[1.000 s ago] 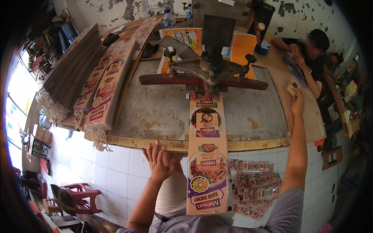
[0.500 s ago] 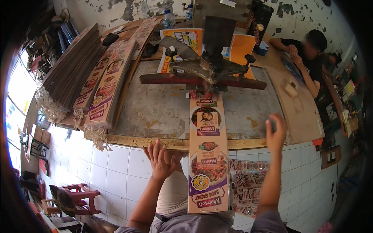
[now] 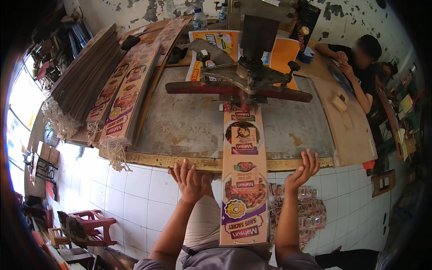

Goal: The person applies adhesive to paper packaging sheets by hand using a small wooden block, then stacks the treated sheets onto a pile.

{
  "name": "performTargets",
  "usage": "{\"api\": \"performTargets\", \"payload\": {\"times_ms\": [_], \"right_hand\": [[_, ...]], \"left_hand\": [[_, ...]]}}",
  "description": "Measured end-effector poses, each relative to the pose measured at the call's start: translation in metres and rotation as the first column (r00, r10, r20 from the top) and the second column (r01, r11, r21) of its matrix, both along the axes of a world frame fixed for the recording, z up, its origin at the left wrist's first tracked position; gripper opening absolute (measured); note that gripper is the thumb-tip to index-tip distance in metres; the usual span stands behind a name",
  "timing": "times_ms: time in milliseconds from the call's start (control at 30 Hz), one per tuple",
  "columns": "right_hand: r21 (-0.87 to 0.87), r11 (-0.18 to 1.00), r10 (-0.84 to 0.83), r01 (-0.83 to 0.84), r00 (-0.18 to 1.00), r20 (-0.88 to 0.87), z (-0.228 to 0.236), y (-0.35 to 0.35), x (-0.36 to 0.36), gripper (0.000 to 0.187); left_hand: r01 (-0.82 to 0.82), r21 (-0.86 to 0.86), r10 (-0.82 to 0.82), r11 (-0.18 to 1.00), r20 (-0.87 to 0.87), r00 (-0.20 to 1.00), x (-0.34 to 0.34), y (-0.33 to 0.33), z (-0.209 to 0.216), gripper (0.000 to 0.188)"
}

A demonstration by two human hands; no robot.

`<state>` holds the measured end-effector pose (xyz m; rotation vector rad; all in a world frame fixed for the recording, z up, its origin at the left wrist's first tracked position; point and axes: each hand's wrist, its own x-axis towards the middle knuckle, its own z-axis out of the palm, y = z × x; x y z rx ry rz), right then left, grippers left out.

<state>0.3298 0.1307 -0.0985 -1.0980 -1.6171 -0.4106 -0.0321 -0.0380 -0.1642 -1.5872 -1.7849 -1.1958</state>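
Observation:
A long printed cardboard strip (image 3: 245,157), peach with purple bands and food pictures, runs from under the press toward my body. Its near end overhangs the table's front edge, above my lap. The press head (image 3: 249,92), dark metal with a reddish crossbar, stands over the strip's far end and hides it. My left hand (image 3: 189,182) is left of the strip, fingers spread and resting at the front edge of the table. To the strip's right, my right hand (image 3: 302,171) touches the same edge with its fingers stretched out. Neither hand holds anything that shows.
Stacks of similar printed strips (image 3: 123,108) with string tufts lie on the table's left, beside a tall grey-brown stack (image 3: 83,83). Printed packaging sheets (image 3: 301,211) lie on the tiled floor. A red stool (image 3: 92,227) stands lower left. Another person (image 3: 362,67) sits far right.
My right hand has come left and down from above the table's right side to its front edge. My left hand stays at the edge. A dark shape appears at the lower right.

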Motion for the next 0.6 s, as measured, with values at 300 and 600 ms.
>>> {"api": "performTargets", "payload": {"times_ms": [300, 600], "right_hand": [[0.003, 0.999, 0.034, -0.035, 0.998, 0.06, -0.0023, -0.0013, 0.0095, 0.055], [0.007, 0.999, 0.033, -0.033, 0.999, 0.03, -0.0051, 0.0001, 0.0073, 0.056]], "left_hand": [[-0.006, -0.004, 0.006, 1.0, -0.035, 0.999, -0.0003, 0.0004, 0.0004, 0.07], [-0.033, -0.058, 0.029, 0.998, -0.072, 0.997, 0.0003, -0.0022, 0.0023, 0.075]]}}
